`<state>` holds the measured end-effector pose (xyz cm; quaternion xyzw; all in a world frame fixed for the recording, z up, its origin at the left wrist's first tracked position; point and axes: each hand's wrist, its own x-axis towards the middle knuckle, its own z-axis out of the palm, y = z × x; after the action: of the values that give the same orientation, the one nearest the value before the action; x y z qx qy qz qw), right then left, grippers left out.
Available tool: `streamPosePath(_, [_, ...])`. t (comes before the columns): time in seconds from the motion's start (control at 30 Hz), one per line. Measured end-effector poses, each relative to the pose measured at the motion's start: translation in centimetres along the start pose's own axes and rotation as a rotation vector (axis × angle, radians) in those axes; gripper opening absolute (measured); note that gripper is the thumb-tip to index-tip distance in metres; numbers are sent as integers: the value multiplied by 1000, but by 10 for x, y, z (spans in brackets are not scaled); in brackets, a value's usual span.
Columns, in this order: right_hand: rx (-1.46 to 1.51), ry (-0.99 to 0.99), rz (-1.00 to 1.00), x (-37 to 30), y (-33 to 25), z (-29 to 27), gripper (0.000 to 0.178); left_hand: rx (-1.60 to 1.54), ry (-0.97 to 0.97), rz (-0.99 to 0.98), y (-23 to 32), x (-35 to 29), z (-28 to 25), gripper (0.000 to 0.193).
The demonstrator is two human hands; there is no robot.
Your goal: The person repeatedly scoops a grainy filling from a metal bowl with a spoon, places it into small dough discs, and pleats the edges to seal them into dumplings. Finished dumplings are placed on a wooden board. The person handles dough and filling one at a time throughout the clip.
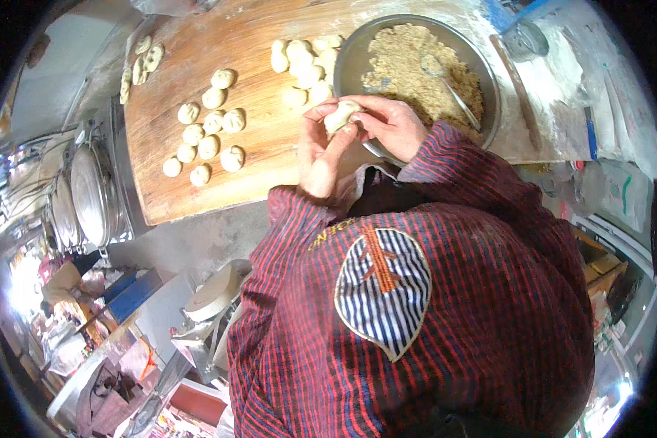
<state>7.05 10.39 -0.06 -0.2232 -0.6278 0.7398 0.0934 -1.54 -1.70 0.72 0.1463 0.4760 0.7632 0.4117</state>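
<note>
Pinching one dough piece (341, 115) between them in the head view, the left hand (318, 150) and right hand (395, 125) curl their fingers narrowly at the near-left rim of one metal bowl (348, 62) holding one spoon (461, 102). Eleven rounded dough balls (213, 122) lie on the wooden board (259, 139); the overlapping dough cluster (308, 75) defies a sure count. Yellow lettering (333, 232) marks the striped garment (482, 292). Both forearms angle inward, the right hand reaching across the bowl's edge.

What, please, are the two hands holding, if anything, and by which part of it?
A piece of pale dough, held by its sides: the left hand around its left and lower edge, the right hand at its right edge.
</note>
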Motion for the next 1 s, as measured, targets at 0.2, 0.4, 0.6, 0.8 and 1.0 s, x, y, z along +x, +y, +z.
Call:
streamPosePath(0.2, [124, -90, -5, -11, 9, -5, 28, 451, 83, 58, 11, -5, 2, 19])
streamPosePath(0.4, [-65, 0, 17, -18, -5, -15, 20, 403, 49, 58, 2, -6, 7, 23])
streamPosePath(0.6, [299, -16, 237, -28, -9, -21, 19, 1028, 43, 258, 0, -6, 8, 25])
streamPosePath(0.8, [-258, -58, 12, -30, -7, -27, 16, 998, -80, 104, 1, -12, 14, 22])
streamPosePath(1.0, [41, -60, 100, -35, -11, -28, 13, 293, -44, -277, 4, -14, 24, 24])
